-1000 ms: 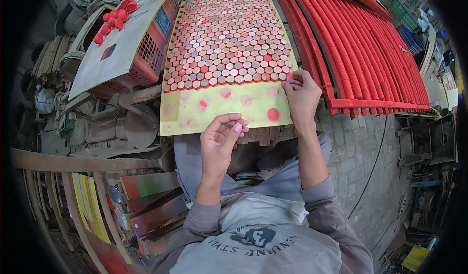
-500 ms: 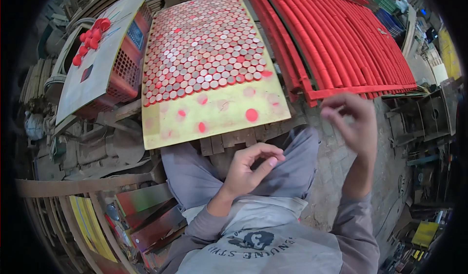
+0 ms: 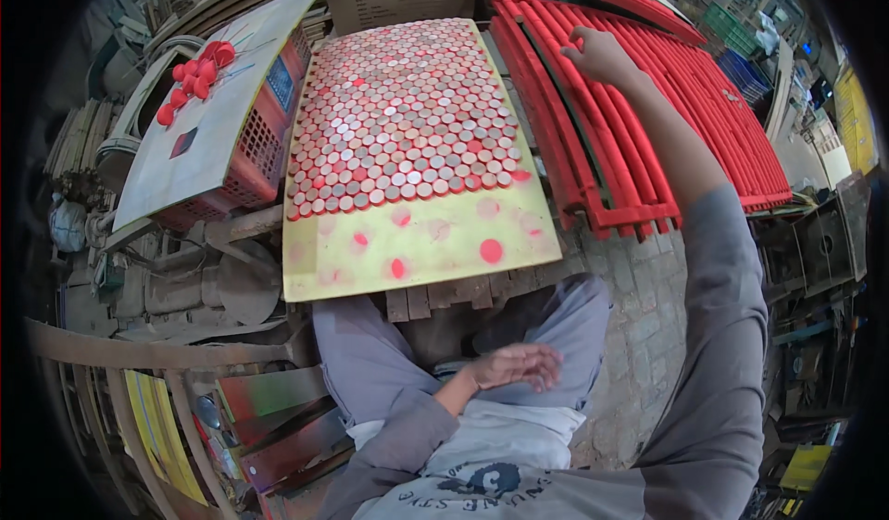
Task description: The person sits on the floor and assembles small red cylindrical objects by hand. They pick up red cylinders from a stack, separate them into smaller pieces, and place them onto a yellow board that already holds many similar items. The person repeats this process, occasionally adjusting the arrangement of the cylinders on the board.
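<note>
My right arm stretches far forward, and my right hand point(image 3: 600, 57) hovers over the left part of a rack of long red-coated rods point(image 3: 667, 117). Its fingers are bent, with thumb and forefinger apart; nothing shows between them. Low over my lap is my left hand point(image 3: 517, 366), fingers loosely spread and a little blurred, holding nothing I can see. Ahead of my knees lies a pale yellow board point(image 3: 417, 251), covered over most of its length by tightly packed round discs point(image 3: 398, 122) with pale tops and red sides. Red spots mark the bare near end.
On the left, a pale panel point(image 3: 208, 131) carrying several red round pieces point(image 3: 196, 83) rests on a red plastic crate point(image 3: 255, 145). A cardboard box point(image 3: 403, 1) stands behind the board. Nearer left is a wooden rail point(image 3: 167, 355); brick paving point(image 3: 639, 321) shows at right.
My right hand has reached forward from beside the rack's near end to above the rods. My left hand has dropped lower and its fingers have loosened. The view has tilted slightly.
</note>
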Demonstrator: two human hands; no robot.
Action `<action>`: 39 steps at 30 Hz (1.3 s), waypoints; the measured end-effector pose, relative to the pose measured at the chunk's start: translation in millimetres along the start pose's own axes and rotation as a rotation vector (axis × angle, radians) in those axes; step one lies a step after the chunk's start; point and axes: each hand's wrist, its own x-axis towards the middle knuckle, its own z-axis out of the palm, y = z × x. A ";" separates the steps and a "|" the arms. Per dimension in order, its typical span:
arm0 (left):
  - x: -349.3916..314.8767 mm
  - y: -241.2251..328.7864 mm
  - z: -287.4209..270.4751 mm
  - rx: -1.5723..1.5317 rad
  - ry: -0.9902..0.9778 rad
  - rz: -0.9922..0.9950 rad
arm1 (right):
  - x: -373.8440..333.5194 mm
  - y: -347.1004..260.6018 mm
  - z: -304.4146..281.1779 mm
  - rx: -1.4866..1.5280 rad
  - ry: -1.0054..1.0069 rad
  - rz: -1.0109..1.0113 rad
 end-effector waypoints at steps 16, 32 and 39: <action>-13.7 95.9 78.6 1.042 0.055 0.315 | 220.8 -40.6 119.3 -0.100 0.174 0.374; -68.8 297.2 139.7 1.562 1.159 0.547 | 228.0 7.6 119.0 -0.117 0.180 0.204; -62.7 273.4 123.6 1.211 1.126 0.640 | 190.5 25.3 59.3 0.589 -0.005 0.467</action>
